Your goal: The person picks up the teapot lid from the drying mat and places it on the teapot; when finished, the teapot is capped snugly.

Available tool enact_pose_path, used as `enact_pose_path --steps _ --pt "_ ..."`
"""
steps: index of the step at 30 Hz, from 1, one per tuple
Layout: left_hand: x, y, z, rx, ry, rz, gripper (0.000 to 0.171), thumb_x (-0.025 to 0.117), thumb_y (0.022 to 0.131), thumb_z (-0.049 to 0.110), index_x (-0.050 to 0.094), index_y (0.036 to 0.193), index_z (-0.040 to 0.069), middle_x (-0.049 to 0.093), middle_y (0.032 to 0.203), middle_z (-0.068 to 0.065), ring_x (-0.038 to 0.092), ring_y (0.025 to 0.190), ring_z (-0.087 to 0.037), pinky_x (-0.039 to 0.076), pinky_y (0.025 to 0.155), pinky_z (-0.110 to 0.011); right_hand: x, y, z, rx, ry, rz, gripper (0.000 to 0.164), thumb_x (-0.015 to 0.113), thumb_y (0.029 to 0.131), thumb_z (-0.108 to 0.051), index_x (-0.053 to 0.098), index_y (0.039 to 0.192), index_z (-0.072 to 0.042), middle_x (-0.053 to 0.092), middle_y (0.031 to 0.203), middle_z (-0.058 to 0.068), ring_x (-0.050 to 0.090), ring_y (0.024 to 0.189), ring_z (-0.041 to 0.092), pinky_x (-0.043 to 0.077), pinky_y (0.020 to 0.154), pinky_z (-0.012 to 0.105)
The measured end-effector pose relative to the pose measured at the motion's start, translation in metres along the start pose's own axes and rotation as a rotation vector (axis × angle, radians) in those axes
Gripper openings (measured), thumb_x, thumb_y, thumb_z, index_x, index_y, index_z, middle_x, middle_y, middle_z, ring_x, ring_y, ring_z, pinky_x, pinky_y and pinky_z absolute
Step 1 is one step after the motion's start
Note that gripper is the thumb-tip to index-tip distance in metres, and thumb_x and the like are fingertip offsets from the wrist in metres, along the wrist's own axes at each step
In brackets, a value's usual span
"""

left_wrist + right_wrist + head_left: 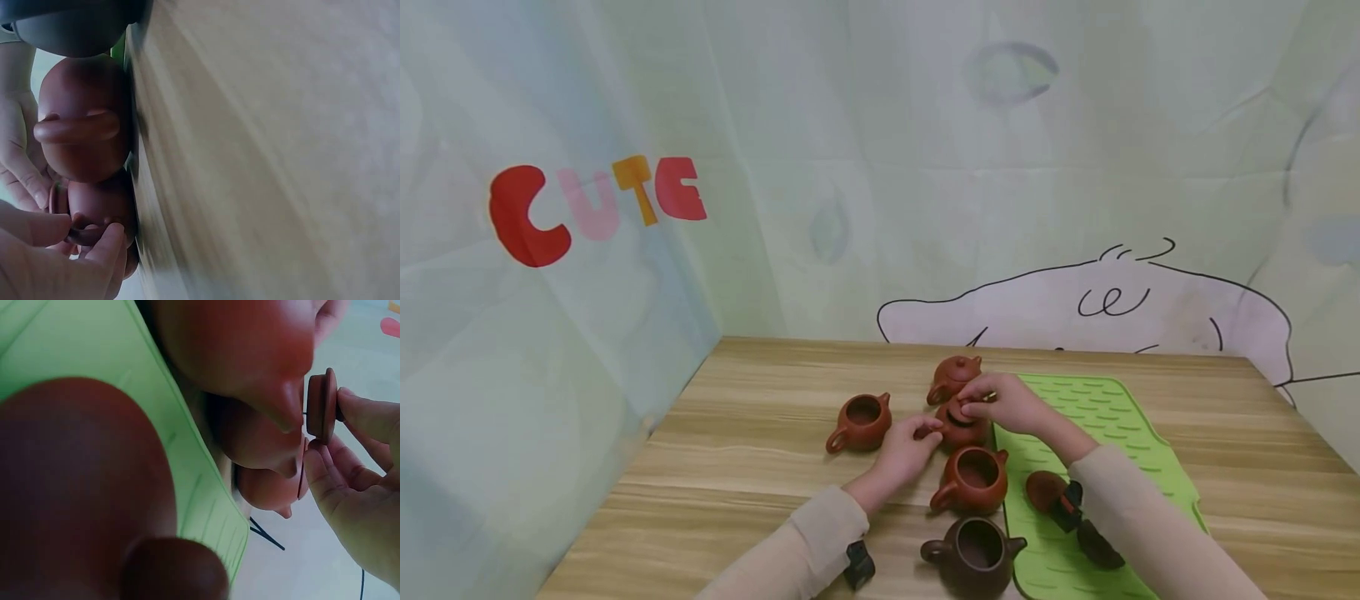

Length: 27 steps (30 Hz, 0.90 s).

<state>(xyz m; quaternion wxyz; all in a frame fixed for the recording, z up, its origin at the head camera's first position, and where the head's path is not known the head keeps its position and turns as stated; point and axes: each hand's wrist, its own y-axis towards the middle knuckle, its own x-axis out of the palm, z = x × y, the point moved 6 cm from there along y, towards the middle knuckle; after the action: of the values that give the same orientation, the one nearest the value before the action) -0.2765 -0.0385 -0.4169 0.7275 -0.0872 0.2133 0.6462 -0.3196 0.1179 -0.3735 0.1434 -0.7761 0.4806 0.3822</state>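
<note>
In the head view my left hand (904,457) pinches the handle of a small reddish-brown teapot (967,435). The left wrist view shows thumb and fingers on that looped handle (89,235). My right hand (1015,407) holds a round lid by its knob over the teapot's mouth. In the right wrist view the lid (320,406) is tilted, its flange facing the opening, with thumb and fingers at the knob and rim. Part of the mouth shows as a dark gap below the lid.
A lidded teapot (953,379) stands behind; an open one (867,423) sits left. Nearer are an open reddish teapot (977,479) and a dark brown one (976,560). On the green mat (1097,408) lie a reddish lid (1045,490) and a dark one (1099,547).
</note>
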Motion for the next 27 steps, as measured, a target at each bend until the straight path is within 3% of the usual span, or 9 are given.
enact_pose_path --steps 27 --pt "-0.0011 0.0001 0.0018 -0.014 0.008 -0.004 0.015 0.062 0.090 0.002 0.069 0.102 -0.003 0.069 0.099 -0.015 0.061 0.095 -0.025 0.049 0.083 -0.036 0.0084 0.0040 0.0032 -0.051 -0.079 -0.001 0.010 0.069 0.087 -0.009 0.073 0.096 -0.005 0.069 0.103 0.009 0.061 0.100 0.027 0.051 0.083 0.041"
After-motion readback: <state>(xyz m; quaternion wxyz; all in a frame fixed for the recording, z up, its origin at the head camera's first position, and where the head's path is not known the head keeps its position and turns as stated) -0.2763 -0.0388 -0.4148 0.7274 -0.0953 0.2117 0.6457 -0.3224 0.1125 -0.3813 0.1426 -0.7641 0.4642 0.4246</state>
